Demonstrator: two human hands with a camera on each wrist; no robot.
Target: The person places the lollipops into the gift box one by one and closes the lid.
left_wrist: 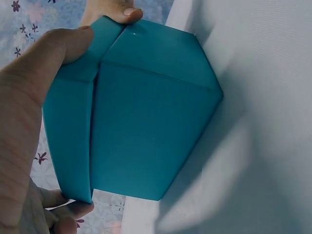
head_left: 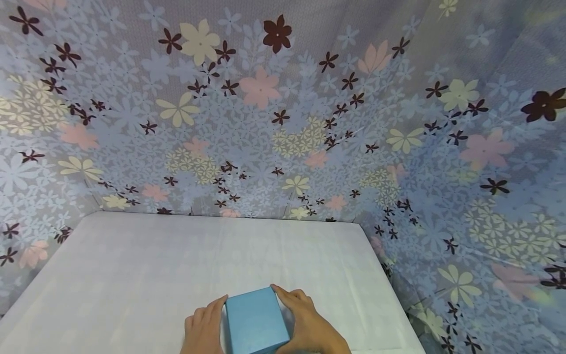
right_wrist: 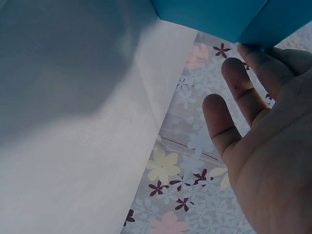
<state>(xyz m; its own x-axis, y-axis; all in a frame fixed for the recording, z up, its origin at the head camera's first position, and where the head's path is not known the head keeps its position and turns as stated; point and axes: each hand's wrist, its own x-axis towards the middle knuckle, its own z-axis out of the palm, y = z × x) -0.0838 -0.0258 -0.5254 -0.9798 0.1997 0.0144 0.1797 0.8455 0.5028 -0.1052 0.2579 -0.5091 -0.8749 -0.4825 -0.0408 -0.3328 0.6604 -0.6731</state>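
A blue box (head_left: 256, 322) with a lid is between my two hands at the near edge of the head view. My left hand (head_left: 204, 327) grips its left side, and the left wrist view shows the thumb on one face of the lid (left_wrist: 68, 126) and fingers at the opposite corner. My right hand (head_left: 309, 324) holds the box's right side, thumb low and fingertips at the far corner. Below the lid, the box body (left_wrist: 146, 126) shows in the left wrist view. Whether its bottom touches the table cannot be told.
A white-covered table (head_left: 212, 260) spreads out around the box. Behind it and along both sides hangs a flower-patterned cloth (head_left: 261, 128). The table's right edge (head_left: 389, 285) runs down beside the cloth.
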